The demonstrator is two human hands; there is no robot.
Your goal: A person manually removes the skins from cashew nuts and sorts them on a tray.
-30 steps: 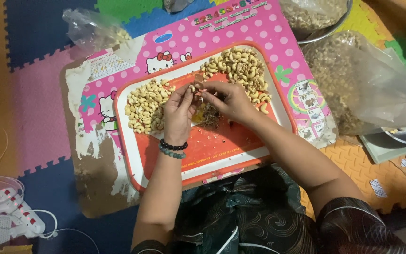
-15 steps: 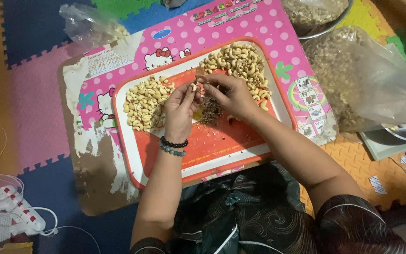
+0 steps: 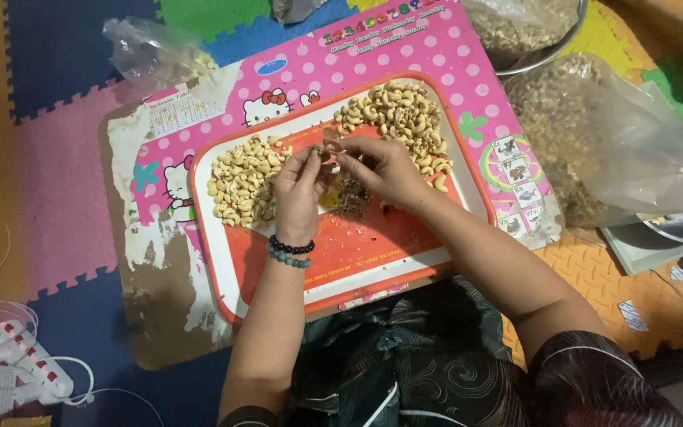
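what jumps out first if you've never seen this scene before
Two hands, the left hand and the right hand, meet over the middle of an orange tray, pinching a small nut between them. Pale cashew piles flank them: one heap on the tray's left, another at its upper right. Under the tray lies a worn pink polka-dot board on bright foam mats.

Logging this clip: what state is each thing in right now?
Left hand: grip pinched on a nut, over the tray.
Right hand: fingertips on the same nut.
Nut: held between both hands.
Orange tray: flat, two nut piles.
Husk scraps: heaped mid-tray.
Clear bag: open, lying sideways.
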